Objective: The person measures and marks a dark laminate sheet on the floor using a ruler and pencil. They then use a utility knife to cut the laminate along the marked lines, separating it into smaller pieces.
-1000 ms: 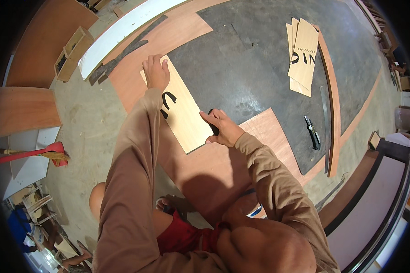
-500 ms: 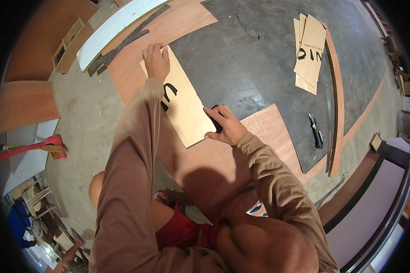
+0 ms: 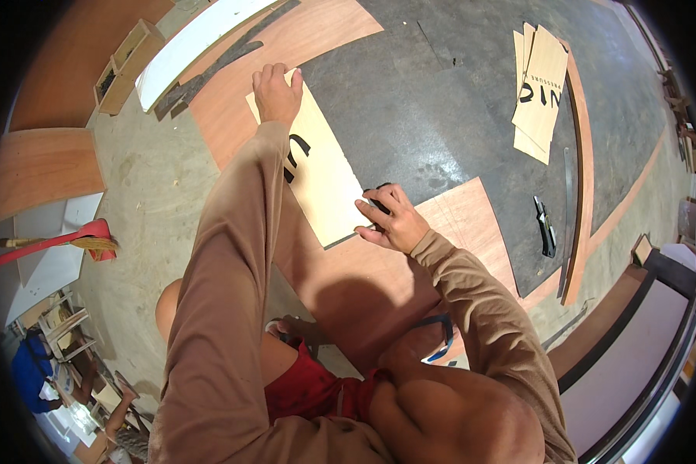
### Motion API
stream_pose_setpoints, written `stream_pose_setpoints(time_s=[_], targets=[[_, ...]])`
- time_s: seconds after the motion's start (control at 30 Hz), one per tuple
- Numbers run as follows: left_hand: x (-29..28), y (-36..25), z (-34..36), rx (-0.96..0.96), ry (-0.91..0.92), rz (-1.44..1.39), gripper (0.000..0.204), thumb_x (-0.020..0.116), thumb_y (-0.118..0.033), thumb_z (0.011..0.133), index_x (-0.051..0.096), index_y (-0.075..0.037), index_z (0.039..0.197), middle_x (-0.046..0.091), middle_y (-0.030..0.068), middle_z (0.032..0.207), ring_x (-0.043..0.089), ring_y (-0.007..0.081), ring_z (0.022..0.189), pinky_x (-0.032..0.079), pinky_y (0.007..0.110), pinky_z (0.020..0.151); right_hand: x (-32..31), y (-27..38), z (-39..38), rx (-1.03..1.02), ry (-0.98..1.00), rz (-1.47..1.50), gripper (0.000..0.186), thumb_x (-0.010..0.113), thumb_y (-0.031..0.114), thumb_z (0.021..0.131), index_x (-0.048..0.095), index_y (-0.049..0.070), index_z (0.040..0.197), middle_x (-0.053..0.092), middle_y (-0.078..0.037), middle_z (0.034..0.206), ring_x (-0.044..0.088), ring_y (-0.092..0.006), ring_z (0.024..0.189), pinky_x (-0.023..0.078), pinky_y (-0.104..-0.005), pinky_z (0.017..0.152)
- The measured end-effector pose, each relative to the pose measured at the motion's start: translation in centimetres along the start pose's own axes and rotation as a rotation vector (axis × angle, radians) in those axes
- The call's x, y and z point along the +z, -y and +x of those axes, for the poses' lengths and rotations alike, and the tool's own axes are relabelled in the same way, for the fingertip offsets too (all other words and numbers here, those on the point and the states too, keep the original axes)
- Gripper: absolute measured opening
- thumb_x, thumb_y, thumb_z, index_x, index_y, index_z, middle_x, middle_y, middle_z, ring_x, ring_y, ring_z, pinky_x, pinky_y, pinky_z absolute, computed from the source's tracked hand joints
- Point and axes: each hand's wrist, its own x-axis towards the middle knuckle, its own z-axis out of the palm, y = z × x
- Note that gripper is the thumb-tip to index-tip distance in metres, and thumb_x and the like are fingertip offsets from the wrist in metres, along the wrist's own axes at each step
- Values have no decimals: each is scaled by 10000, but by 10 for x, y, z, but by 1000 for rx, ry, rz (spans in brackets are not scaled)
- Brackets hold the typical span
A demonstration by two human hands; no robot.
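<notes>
While I watch the head view, a pale panel (image 3: 329, 182) lies over plywood (image 3: 340, 271); I judge it unfinished, with others stacked (image 3: 540, 100) to the right, the remainder unclear. My left hand (image 3: 278, 97) presses its far end, fingers nearly together; my right hand (image 3: 398, 222) has fingers clamped round a black tool (image 3: 380, 206) at its edge.

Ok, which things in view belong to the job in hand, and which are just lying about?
Likely the job:
pale board, under left hand
black object, in right hand
board stack
knife

Seemingly lying about:
wooden box
white panel
</notes>
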Motion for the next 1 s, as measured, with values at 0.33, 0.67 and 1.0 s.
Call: stream_pose_setpoints(time_s=[0.33, 0.67, 1.0], targets=[[-8, -6, -11, -118, 116, 36, 339, 691, -259, 989, 669, -48, 1254, 666, 140, 1257, 580, 380, 1202, 467, 489, 1054, -9, 5, 6, 72, 72, 84, 450, 871, 240, 804, 745, 45, 1189, 638, -110, 1224, 563, -327, 1068, 544, -412, 939], [-49, -51, -92, -238, 445, 371, 959, 443, -803, 958, 221, -236, 1699, 94, 199, 1765, 2, 556, 1584, 65, 680, 1267, -4, -4, 9, 69, 85, 138, 465, 887, 281, 797, 745, 74, 1188, 635, -87, 1201, 568, -323, 1032, 540, -425, 912], [-41, -51, -114, -150, 306, 333, 828, 415, -720, 1017, 330, -213, 1666, 203, 279, 1716, 128, 568, 1562, 118, 653, 1269, -72, 39, 52, 512, -110, 605, 332, 819, 153, 906, 750, 63, 1218, 676, -69, 1111, 620, -158, 1004, 521, -322, 913]])
